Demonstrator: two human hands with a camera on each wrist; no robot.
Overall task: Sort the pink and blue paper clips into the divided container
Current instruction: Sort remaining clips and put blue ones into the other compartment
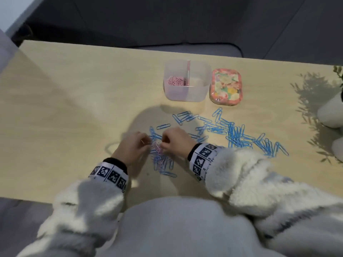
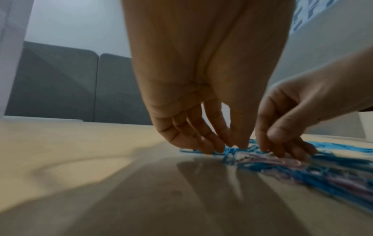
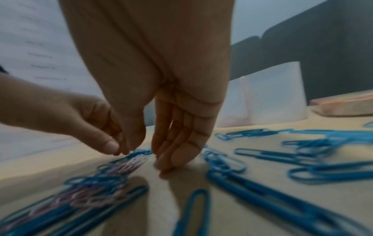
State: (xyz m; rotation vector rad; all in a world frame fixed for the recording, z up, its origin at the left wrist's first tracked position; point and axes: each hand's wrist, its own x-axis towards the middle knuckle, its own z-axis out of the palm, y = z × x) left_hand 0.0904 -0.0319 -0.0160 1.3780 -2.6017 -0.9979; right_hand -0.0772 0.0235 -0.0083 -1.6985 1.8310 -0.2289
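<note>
Head view: both hands are seen lowered onto a mixed heap of pink and blue paper clips [image 1: 161, 158] near the front of the desk [image 1: 65, 101]. The left hand [image 1: 132, 146] has its fingers [image 2: 201, 137] drawn together at the tips, touching blue clips at the heap's edge; whether a clip is actually pinched cannot be told. The right hand [image 1: 175, 140] has its fingers [image 3: 177, 151] held together and nearly straight, tips down on the desk beside the heap. More blue paper clips [image 1: 239, 135] are scattered to the right. The divided container [image 1: 187, 80] is set farther back, with pink clips [image 1: 175, 80] in its left compartment. A floral tin [image 1: 226, 87] is placed just beside it on the right.
</note>
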